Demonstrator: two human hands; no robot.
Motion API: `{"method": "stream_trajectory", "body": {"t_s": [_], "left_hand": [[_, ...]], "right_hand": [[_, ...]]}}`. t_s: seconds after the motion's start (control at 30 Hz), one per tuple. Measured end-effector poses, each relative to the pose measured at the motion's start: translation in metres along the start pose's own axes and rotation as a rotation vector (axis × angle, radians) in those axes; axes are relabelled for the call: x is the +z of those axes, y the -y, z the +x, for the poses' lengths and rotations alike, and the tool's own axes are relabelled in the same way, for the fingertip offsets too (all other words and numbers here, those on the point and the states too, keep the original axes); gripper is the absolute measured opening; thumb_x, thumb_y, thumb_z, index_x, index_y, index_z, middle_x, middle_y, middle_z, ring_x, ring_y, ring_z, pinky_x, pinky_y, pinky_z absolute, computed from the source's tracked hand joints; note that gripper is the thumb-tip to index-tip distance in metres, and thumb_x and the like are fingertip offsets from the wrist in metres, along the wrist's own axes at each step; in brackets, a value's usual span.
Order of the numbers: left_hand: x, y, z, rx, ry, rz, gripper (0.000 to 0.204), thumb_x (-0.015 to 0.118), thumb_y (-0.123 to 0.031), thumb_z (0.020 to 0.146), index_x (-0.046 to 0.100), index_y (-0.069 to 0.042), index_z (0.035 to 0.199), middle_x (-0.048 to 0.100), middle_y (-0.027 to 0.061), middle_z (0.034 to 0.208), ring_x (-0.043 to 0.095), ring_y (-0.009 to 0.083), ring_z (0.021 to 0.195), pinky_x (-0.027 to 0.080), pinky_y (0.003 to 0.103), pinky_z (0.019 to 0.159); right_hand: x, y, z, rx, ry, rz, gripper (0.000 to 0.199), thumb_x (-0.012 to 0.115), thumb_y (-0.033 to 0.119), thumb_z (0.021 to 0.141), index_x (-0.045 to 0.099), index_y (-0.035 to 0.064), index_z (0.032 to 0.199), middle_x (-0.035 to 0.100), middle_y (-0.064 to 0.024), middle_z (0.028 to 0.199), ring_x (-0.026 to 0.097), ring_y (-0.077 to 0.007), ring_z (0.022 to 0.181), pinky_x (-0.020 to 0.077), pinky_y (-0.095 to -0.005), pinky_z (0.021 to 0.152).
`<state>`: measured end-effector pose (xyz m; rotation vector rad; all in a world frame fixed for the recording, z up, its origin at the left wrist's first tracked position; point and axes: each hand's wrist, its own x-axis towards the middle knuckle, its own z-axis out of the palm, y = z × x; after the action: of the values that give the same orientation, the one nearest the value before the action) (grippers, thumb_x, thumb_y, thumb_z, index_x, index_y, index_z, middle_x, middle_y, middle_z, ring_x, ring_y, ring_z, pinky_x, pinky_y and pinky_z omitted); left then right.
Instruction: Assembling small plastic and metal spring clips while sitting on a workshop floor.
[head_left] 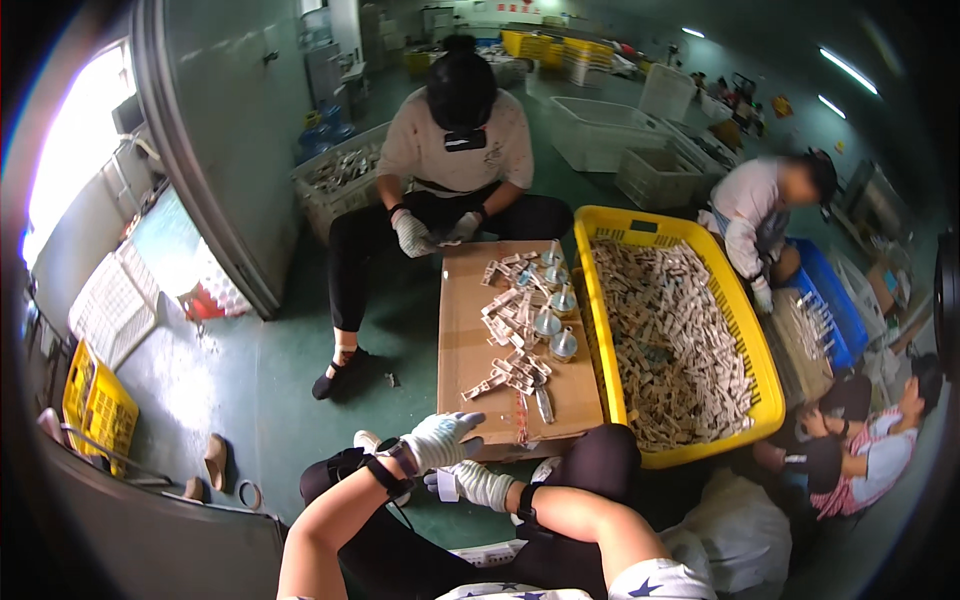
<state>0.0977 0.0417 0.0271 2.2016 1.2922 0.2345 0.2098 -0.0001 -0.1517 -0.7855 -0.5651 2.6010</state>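
Right of centre a long yellow plastic crate (590,300), its walls slotted, lies heaped nearly to the rim with small pale oblong pieces (670,340) tumbled every way. Just beside its left wall a flat brown cardboard box (470,340) serves as a low worktop; down its middle runs a loose line of the same pale pieces (510,330), and among them stand several small round clear caps or spools (563,344), glossy and domed. Toward the top of the frame, white lattice crates (600,135) stand on the green floor, one at upper left holding more grey-white parts, and a blue crate (835,305) sits at the right edge. At the box's near edge, in the lower middle of the frame, both of the wearer's hands wear white knitted gloves with black wrist straps. The left hand (440,440) hovers by the cardboard corner, fingers loosely curled and partly spread. The right hand (478,484) lies just below it, fingers bent inward; it may pinch something small, but the view is too blurred to tell.
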Motion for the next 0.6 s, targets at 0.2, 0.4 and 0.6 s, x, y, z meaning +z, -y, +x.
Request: {"method": "stream_trajectory", "body": {"t_s": [0.2,0.4,0.6], "left_hand": [[0.0,0.036,-0.001,-0.023,-0.104,-0.06,0.047,0.06,-0.034,0.089,0.056,-0.006,0.126,0.066,0.0199,0.109,0.063,0.0385,0.099,0.051,0.044,0.087],[-0.007,0.04,0.013,0.026,-0.045,-0.212,0.047,0.059,-0.032,0.09,0.055,-0.005,0.128,0.066,0.0207,0.107,0.063,0.0387,0.097,0.051,0.044,0.085],[-0.001,0.037,0.045,0.002,0.154,-0.007,0.048,0.058,-0.031,0.087,0.054,-0.005,0.127,0.066,0.0184,0.104,0.063,0.0355,0.096,0.05,0.044,0.084]], "right_hand": [[0.045,0.004,-0.013,0.004,-0.007,-0.021,0.041,0.048,0.028,0.101,0.049,-0.0015,0.129,0.06,-0.0152,0.122,0.059,-0.026,0.112,0.0465,-0.0375,0.098],[0.03,-0.004,-0.01,-0.041,0.006,0.102,0.028,0.045,0.018,0.102,0.053,0.0057,0.126,0.059,-0.0028,0.12,0.056,-0.0154,0.11,0.0458,-0.0321,0.097],[-0.016,-0.022,-0.015,-0.331,0.053,-1.272,0.031,0.036,0.015,0.102,0.048,0.0021,0.128,0.057,-0.0127,0.124,0.056,-0.0232,0.111,0.0441,-0.0345,0.099]]}}
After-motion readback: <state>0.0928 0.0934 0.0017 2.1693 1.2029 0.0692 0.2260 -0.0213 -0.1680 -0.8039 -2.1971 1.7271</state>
